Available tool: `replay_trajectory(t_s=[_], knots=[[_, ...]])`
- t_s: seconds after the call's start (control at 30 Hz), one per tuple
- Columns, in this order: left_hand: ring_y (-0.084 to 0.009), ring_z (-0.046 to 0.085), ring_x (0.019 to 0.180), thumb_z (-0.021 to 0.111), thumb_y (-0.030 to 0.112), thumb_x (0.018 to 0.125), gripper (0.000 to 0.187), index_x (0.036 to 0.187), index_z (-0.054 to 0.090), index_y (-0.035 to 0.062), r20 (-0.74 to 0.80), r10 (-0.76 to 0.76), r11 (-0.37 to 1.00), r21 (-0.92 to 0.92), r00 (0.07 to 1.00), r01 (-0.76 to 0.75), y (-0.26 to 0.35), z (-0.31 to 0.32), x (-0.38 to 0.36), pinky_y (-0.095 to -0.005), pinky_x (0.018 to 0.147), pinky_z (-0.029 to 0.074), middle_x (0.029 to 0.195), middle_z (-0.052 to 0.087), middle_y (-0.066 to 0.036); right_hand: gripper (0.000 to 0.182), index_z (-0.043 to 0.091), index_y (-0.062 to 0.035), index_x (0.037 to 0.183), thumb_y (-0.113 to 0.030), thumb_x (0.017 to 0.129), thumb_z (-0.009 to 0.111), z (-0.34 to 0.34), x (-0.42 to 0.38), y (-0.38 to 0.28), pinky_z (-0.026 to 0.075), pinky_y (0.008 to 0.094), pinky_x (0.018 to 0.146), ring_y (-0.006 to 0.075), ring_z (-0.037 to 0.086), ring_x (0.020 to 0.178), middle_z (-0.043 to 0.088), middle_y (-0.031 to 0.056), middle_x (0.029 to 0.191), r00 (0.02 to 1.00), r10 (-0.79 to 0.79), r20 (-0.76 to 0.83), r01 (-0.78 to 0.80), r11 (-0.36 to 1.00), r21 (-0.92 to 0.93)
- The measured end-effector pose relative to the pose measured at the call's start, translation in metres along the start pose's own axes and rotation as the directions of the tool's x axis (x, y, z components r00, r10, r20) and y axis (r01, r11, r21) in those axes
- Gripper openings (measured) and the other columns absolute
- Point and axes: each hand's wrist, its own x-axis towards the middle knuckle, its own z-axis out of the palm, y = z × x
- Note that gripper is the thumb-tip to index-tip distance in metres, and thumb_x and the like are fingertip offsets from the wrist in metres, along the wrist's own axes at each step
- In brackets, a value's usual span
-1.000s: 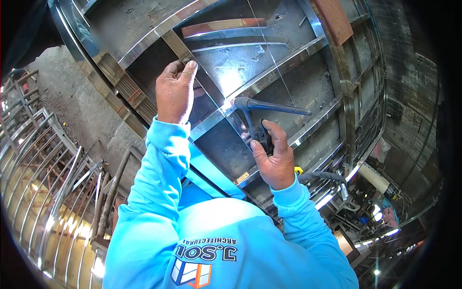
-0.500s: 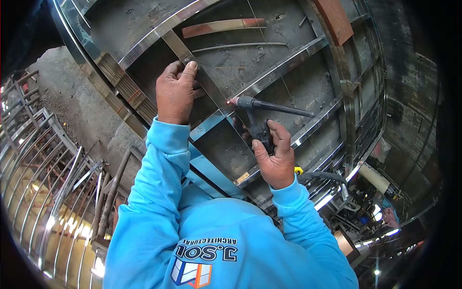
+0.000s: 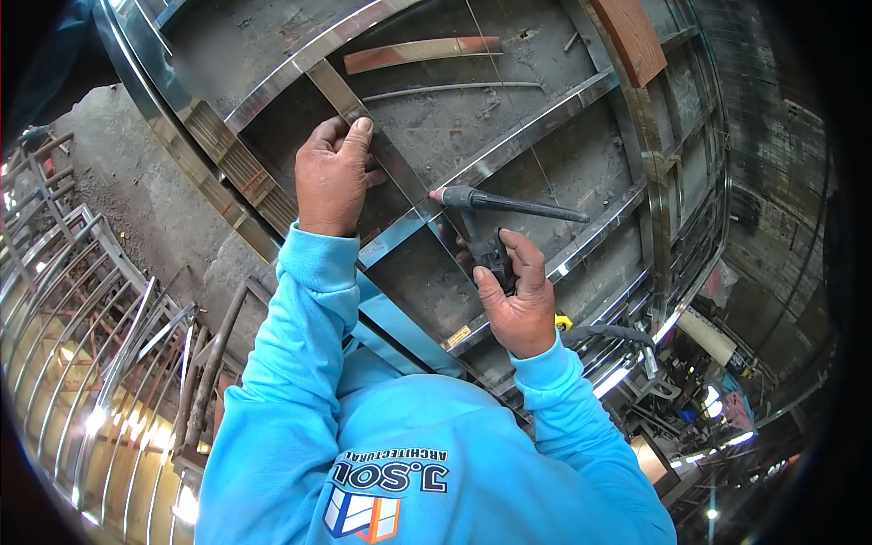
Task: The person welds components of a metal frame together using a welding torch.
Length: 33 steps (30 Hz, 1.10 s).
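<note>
I am closing my right hand [image 3: 520, 304] around the grip of the welding torch [image 3: 490, 218], angling its nozzle toward the joint where two polished steel strips [image 3: 400, 186] cross, just above and left of my knuckles. My left hand [image 3: 331, 177] is pressing down flat on the diagonal strip, fingers loosely curled and gripping nothing, probably to steady the strip against the frame [image 3: 545, 118]. A loose metal bar [image 3: 422, 52] is lying farther up the table.

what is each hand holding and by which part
The right hand holds a welding torch by its handle; the left hand holds nothing, pressing on a steel strip.
</note>
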Motion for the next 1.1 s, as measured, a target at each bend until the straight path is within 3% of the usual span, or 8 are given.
replay_trajectory(t_s=[0.23, 0.37, 0.47, 0.57, 1.1], knots=[[-0.0178, 0.072, 0.081, 0.065, 0.025, 0.101, 0.036, 0.121, 0.064, -0.0047, 0.009, -0.008, 1.0, 0.001, 1.0, 0.008, 0.0, -0.001, 0.0, -0.03, 0.068, 0.061, 0.099, 0.072, -0.012, 0.055, 0.044, -0.0118, 0.142, -0.011, 0.095, 0.071, 0.001, 0.0, 0.001, 0.058, 0.0354, 0.081, 0.026, 0.072, 0.096, 0.069, 0.0186, 0.112, 1.0, -0.026, 0.009, 0.026, 0.999, -0.026], [-0.0227, 0.072, 0.089, 0.068, 0.026, 0.099, 0.042, 0.127, 0.063, -0.0053, -0.025, 0.014, 0.993, 0.114, 1.0, -0.011, 0.007, -0.001, -0.002, -0.0345, 0.07, 0.063, 0.105, 0.07, -0.016, 0.055, 0.044, -0.0115, 0.142, -0.01, 0.095, 0.071, -0.002, -0.001, -0.006, 0.058, 0.0364, 0.082, 0.0281, 0.072, 0.098, 0.068, 0.02, 0.116, 0.999, -0.007, 0.035, 0.011, 0.995, -0.098], [-0.0147, 0.067, 0.076, 0.068, 0.024, 0.099, 0.036, 0.12, 0.066, -0.0053, -0.054, 0.028, 1.0, -0.005, 0.998, -0.029, 0.005, 0.003, -0.003, -0.0296, 0.062, 0.061, 0.093, 0.07, -0.011, 0.055, 0.043, -0.0114, 0.142, -0.01, 0.094, 0.071, 0.0, -0.001, -0.004, 0.058, 0.0365, 0.083, 0.0291, 0.072, 0.099, 0.068, 0.0203, 0.117, 1.0, -0.01, 0.021, 0.011, 0.996, -0.091], [-0.0139, 0.069, 0.08, 0.064, 0.024, 0.102, 0.032, 0.12, 0.064, -0.0026, 0.016, -0.003, 1.0, -0.021, 1.0, 0.003, 0.0, -0.001, -0.001, -0.0285, 0.069, 0.059, 0.1, 0.071, -0.007, 0.056, 0.042, -0.0114, 0.142, -0.01, 0.094, 0.072, 0.001, 0.003, -0.005, 0.058, 0.0362, 0.085, 0.0296, 0.072, 0.099, 0.067, 0.02, 0.117, 0.996, -0.093, -0.008, 0.092, 0.989, -0.113], [-0.0175, 0.07, 0.08, 0.064, 0.023, 0.101, 0.039, 0.123, 0.063, -0.0079, -0.009, 0.005, 1.0, -0.012, 1.0, -0.005, 0.004, 0.002, -0.003, -0.0319, 0.068, 0.063, 0.091, 0.071, -0.011, 0.057, 0.041, -0.011, 0.143, -0.01, 0.095, 0.071, -0.002, 0.001, -0.002, 0.057, 0.0355, 0.087, 0.0275, 0.072, 0.101, 0.066, 0.0189, 0.119, 1.0, -0.019, -0.005, 0.019, 0.999, -0.049]])
